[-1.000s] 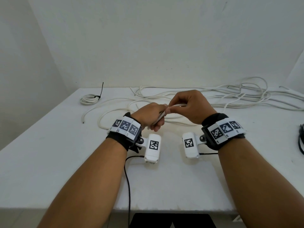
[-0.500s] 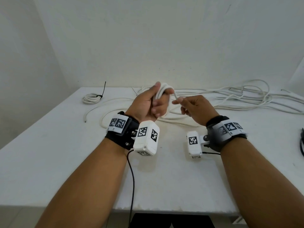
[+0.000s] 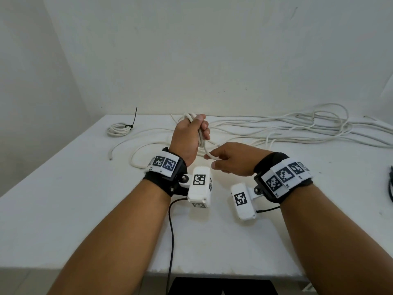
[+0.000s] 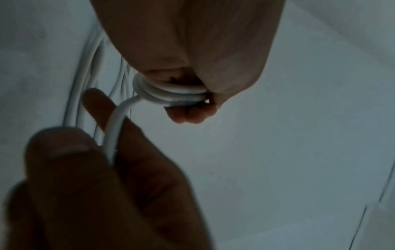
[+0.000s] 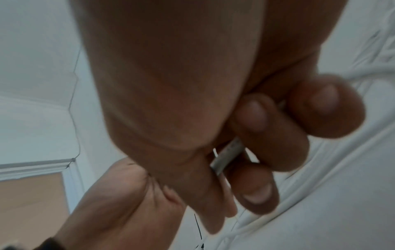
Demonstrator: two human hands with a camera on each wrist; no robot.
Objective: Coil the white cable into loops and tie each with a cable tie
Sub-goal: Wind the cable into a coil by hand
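Observation:
My left hand [image 3: 196,133] is raised above the table and grips a small coil of white cable [image 3: 201,138] wound around its fingers; the left wrist view shows the stacked turns of the coil [image 4: 171,94] under the curled fingers. My right hand [image 3: 214,159] sits just below and to the right, pinching the cable [image 4: 113,133] that runs off the coil. In the right wrist view a short piece of cable [image 5: 226,157] shows between the right fingers. The rest of the white cable [image 3: 148,145] lies loose on the table behind the hands.
A finished small coil [image 3: 119,129] bound with a black cable tie [image 3: 134,118] lies at the far left of the white table [image 3: 85,209]. A tangle of white cables [image 3: 308,126] spreads across the back right. A black cord [image 3: 390,184] lies at the right edge.
My left hand rose and turned upright with the cable now looped around its fingers. My right hand dropped below it, drawing the cable down toward me.

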